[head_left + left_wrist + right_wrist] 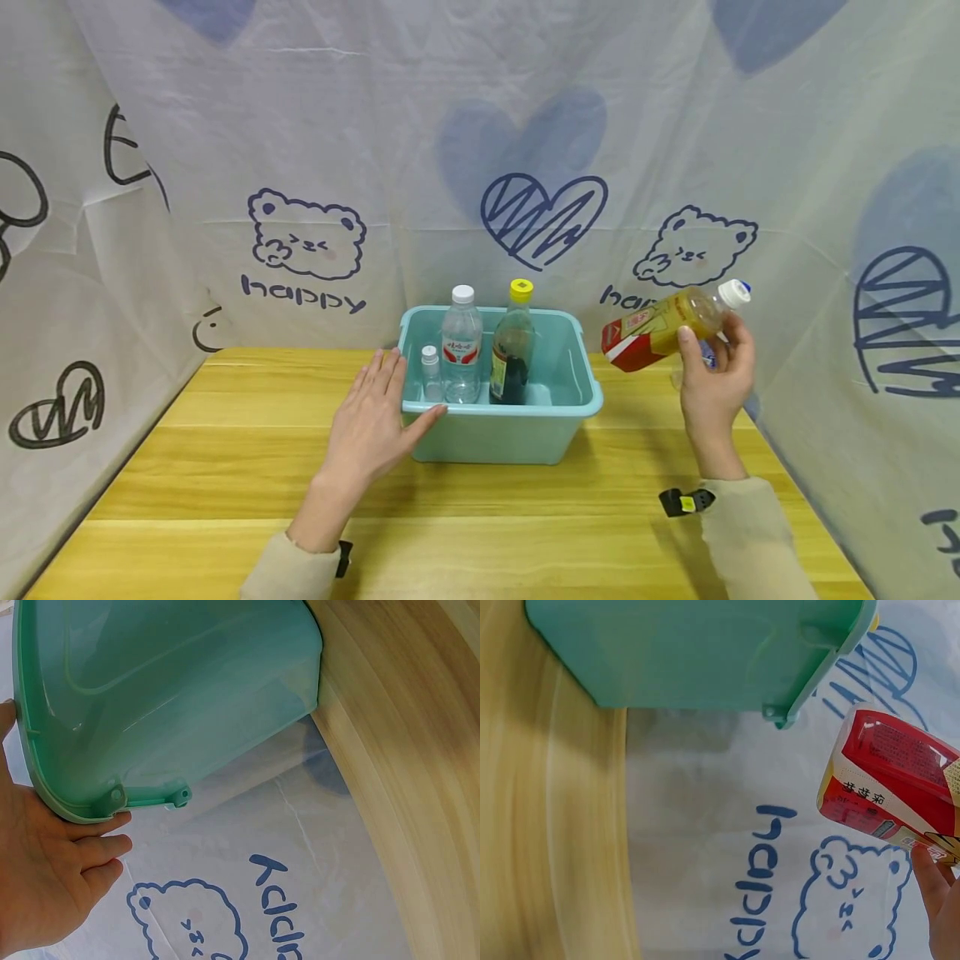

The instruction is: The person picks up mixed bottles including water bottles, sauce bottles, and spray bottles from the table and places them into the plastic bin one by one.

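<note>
Hand, right (708,392): closed partway round a bottle with a yellow-and-red label (660,329), thumb on the near side, fingers behind, close to the shoulder.
Held bottle: in the air right of the bin, above the table, tilted, its white cap (733,293) up and right, its base down and left.
Handling: probably light to moderate; fill cannot be told under the label. Likely smooth plastic with some give, slippery if wet, hard to break. The waist below the shoulder looks the surest hold; gripping the cap alone would let the base swing.
Its label: red panel, white band, Chinese characters, too small to read surely.
Behind that hand: something clear with blue on it (708,357), mostly hidden.
Hand, left (375,417): fingers straight, over the left rim of the turquoise bin (487,437), thumb along the front rim; it carries nothing.
Inside the bin: small clear bottle (431,375), white-capped; clear water bottle (461,367), red on its label, apparently reading 娃哈哈; yellow-capped bottle (516,333) with dark liquid. All three upright.
Bin's support: wood-grain table (225,467).
Backdrop: pale sheet (420,125) with hearts, bears and "happy".
</note>
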